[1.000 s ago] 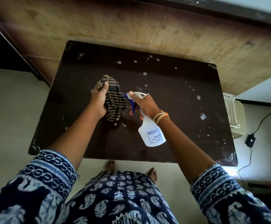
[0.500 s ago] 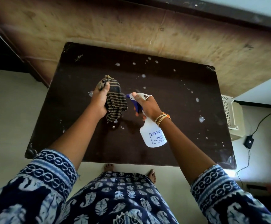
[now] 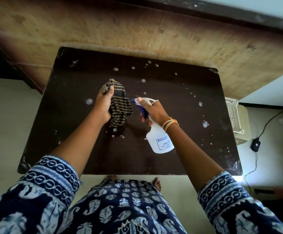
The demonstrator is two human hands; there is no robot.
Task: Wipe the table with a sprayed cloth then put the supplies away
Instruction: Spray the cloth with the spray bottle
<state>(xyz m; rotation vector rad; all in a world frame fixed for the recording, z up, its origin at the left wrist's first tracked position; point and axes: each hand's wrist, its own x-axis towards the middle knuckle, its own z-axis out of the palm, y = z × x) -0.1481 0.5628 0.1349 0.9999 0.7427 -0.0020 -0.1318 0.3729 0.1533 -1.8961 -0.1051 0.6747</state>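
Observation:
A dark brown table [image 3: 179, 162] carries scattered white droplets. Above its middle, my left hand [image 3: 104, 105] grips a bunched brown striped cloth [image 3: 120, 108] that hangs down from my fist. My right hand [image 3: 152, 112] holds a white spray bottle [image 3: 161, 141] by its neck, fingers on the blue trigger. The blue nozzle points left at the cloth, a short gap away. The bottle's body tilts toward me over the table.
A large worn wooden board [image 3: 137, 31] lies beyond the table. At the right stand a cream plastic basket [image 3: 235, 119] and a black adapter with cable [image 3: 255, 144] on the pale floor. My feet show under the table's near edge.
Both hands keep the same grips and stay close together over the table. The view has shifted slightly; the cloth and bottle sit a little nearer the table's centre.

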